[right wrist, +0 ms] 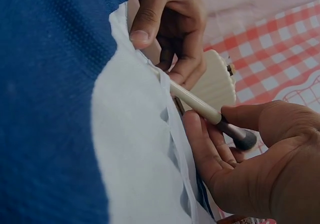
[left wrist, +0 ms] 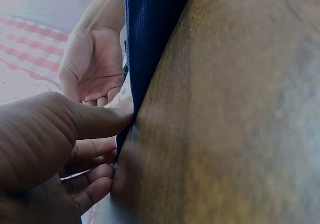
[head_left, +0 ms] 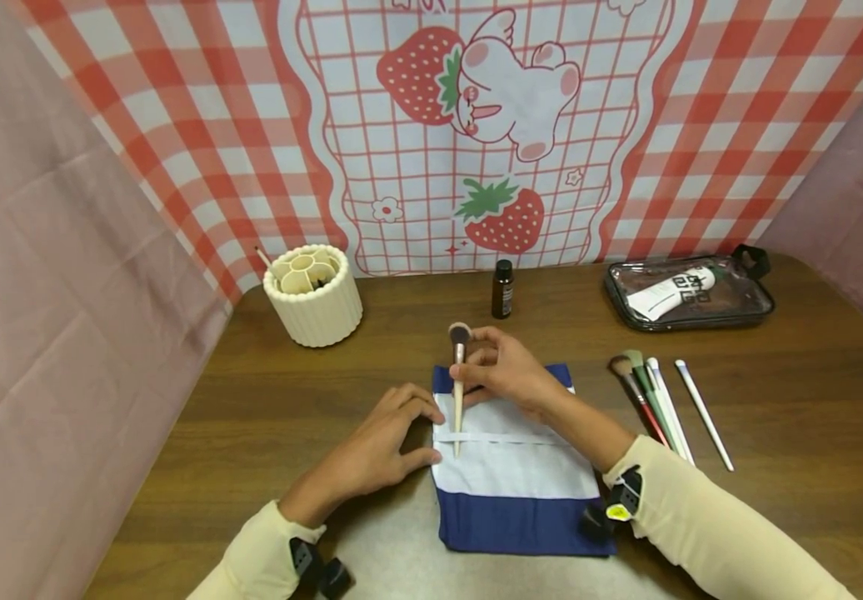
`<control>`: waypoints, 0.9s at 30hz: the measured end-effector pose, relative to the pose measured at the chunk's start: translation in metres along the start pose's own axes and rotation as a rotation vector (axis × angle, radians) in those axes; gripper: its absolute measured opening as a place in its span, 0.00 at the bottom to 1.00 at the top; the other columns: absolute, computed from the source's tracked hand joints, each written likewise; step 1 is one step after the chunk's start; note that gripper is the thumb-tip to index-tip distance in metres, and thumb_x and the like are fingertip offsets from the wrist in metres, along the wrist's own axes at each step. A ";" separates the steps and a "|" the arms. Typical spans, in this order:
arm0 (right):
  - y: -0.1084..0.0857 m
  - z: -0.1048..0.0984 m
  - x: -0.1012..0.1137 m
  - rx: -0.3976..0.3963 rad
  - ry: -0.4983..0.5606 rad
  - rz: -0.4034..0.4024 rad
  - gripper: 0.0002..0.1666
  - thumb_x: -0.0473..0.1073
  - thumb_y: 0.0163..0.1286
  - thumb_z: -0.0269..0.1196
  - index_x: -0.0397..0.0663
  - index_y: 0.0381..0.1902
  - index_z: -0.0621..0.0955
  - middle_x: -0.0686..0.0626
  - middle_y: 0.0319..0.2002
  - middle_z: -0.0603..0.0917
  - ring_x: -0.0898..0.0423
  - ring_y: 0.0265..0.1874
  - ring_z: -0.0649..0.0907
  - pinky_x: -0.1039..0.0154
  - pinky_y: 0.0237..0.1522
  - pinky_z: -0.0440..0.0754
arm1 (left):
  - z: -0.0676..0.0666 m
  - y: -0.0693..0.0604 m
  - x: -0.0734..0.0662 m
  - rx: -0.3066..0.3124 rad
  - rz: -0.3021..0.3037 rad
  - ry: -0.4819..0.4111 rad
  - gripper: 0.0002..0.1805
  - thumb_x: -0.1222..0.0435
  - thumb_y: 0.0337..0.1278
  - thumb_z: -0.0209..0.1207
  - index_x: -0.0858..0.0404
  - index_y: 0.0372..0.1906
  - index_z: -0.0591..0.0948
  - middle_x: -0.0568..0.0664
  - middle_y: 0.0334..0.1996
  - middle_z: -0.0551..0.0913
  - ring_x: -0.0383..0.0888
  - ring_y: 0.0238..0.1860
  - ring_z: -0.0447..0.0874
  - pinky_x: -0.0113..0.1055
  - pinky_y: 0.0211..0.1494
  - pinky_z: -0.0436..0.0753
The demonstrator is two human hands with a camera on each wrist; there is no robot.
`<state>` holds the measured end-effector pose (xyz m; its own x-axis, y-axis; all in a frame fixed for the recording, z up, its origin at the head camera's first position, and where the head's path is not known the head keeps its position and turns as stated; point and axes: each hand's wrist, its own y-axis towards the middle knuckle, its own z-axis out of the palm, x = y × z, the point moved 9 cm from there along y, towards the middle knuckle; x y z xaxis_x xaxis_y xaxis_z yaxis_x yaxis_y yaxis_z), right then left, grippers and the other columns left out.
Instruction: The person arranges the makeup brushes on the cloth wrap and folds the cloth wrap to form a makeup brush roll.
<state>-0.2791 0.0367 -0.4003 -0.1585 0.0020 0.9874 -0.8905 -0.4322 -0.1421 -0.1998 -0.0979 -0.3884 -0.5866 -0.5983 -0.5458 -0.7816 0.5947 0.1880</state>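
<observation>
A navy and white fabric brush roll (head_left: pixel 514 471) lies flat on the table with a thin white elastic strip (head_left: pixel 510 437) across it. My right hand (head_left: pixel 510 371) pinches a makeup brush (head_left: pixel 458 383) between thumb and fingers, bristle head away from me. The pale handle (right wrist: pixel 195 101) runs down to the strip near the roll's left side, and its tip shows just below it. My left hand (head_left: pixel 375 450) touches the roll's left edge, thumb and fingertips apart. In the left wrist view the thumb (left wrist: pixel 100 120) presses against the navy edge.
Several makeup brushes (head_left: pixel 660 408) lie right of the roll, one white brush (head_left: pixel 704 414) apart. Behind are a cream ribbed holder (head_left: pixel 315 308), a dark bottle (head_left: pixel 502 292) and a clear pouch (head_left: pixel 739 300) holding a white tube (head_left: pixel 667 293). A checked cloth (head_left: pixel 244 125) hangs at the back.
</observation>
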 end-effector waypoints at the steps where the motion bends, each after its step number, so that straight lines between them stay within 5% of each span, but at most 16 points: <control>1: 0.000 0.000 -0.001 0.001 -0.003 0.001 0.40 0.32 0.67 0.67 0.41 0.71 0.60 0.37 0.41 0.82 0.43 0.34 0.87 0.47 0.40 0.86 | 0.000 0.000 0.000 -0.001 0.001 0.000 0.20 0.60 0.55 0.73 0.61 0.50 0.79 0.47 0.55 0.74 0.45 0.61 0.67 0.44 0.68 0.68; 27: -0.005 0.003 -0.006 0.053 -0.033 0.028 0.29 0.34 0.71 0.64 0.39 0.65 0.65 0.35 0.44 0.81 0.43 0.36 0.87 0.48 0.41 0.86 | 0.002 0.000 -0.001 -0.009 0.018 0.003 0.20 0.61 0.55 0.72 0.62 0.50 0.79 0.49 0.55 0.74 0.46 0.61 0.67 0.44 0.68 0.69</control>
<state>-0.2723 0.0361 -0.4052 -0.1682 -0.0403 0.9849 -0.8618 -0.4790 -0.1667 -0.1986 -0.0966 -0.3893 -0.6010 -0.5892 -0.5400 -0.7730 0.6004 0.2051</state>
